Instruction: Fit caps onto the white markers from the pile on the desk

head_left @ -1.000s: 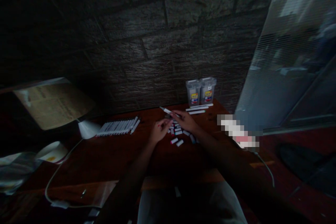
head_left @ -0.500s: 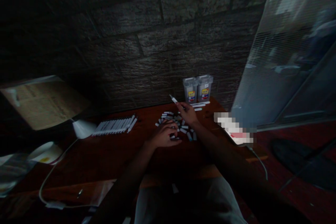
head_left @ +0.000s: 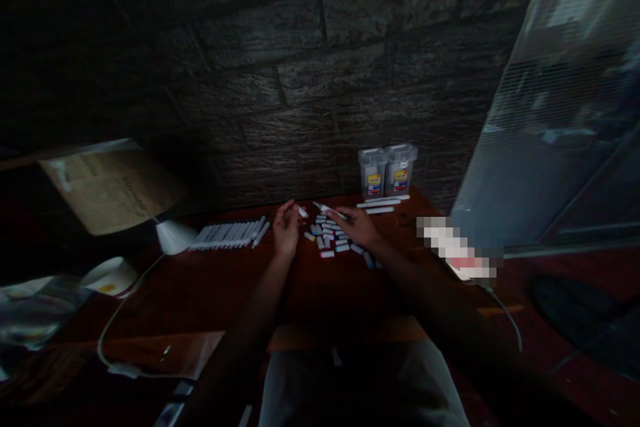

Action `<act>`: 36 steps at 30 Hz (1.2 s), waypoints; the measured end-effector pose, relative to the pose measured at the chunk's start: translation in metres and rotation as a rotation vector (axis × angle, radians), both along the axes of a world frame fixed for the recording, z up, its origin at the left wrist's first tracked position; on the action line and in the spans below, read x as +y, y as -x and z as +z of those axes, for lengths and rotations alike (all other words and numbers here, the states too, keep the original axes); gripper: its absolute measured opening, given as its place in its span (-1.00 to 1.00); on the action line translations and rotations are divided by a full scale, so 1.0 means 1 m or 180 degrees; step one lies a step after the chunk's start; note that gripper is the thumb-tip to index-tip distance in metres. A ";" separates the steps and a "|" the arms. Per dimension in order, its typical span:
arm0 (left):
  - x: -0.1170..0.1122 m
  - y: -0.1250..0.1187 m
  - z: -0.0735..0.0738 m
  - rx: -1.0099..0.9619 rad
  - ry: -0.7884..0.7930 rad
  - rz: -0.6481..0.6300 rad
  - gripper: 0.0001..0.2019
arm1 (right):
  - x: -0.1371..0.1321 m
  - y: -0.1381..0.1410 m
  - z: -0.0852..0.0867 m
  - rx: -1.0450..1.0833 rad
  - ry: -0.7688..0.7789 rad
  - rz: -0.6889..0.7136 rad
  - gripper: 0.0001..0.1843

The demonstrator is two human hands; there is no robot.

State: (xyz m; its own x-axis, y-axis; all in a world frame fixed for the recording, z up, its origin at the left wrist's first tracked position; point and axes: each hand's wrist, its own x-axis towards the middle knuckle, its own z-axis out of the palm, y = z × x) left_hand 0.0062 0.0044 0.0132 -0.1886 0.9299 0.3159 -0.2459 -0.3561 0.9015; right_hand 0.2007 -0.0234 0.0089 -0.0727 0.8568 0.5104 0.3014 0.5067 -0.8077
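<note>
My left hand [head_left: 287,227] is raised above the table, its fingers pinching a white marker cap [head_left: 303,211]. Facing it, my right hand [head_left: 359,225] grips an uncapped white marker [head_left: 330,211], whose tip points left toward the cap. Cap and marker are apart. Under and between my hands lies a loose pile of marker caps [head_left: 327,254], white with coloured ends. To the left, a neat row of white markers [head_left: 227,233] lies side by side. Behind my right hand lie a few more markers [head_left: 381,210].
Two clear plastic marker boxes [head_left: 373,173] stand against the stone wall [head_left: 300,80]. A lamp with a brown shade [head_left: 113,190], a paper cup [head_left: 110,275] and a white cable [head_left: 105,333] are at the left. A blurred-out flat object [head_left: 457,253] lies at the table's right edge.
My left hand has lifted from the cap pile and moved left, now with a cap in its fingers. The marker in my right hand has lowered and points more to the left.
</note>
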 end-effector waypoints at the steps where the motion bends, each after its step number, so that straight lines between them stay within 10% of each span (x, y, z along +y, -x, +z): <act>1: 0.003 0.003 0.000 -0.0241 0.0176 -0.0059 -0.61 | -0.001 0.001 0.000 -0.0167 -0.0002 0.0069 -0.52; 23: 0.003 0.005 0.003 -0.1281 0.0725 -0.0845 -0.86 | 0.001 -0.001 -0.004 -0.0695 -0.0087 0.0023 -0.52; 36: -0.003 -0.003 -0.003 -0.0478 0.0524 -0.1005 -0.61 | -0.001 -0.002 -0.002 -0.0848 -0.0168 -0.0044 -0.56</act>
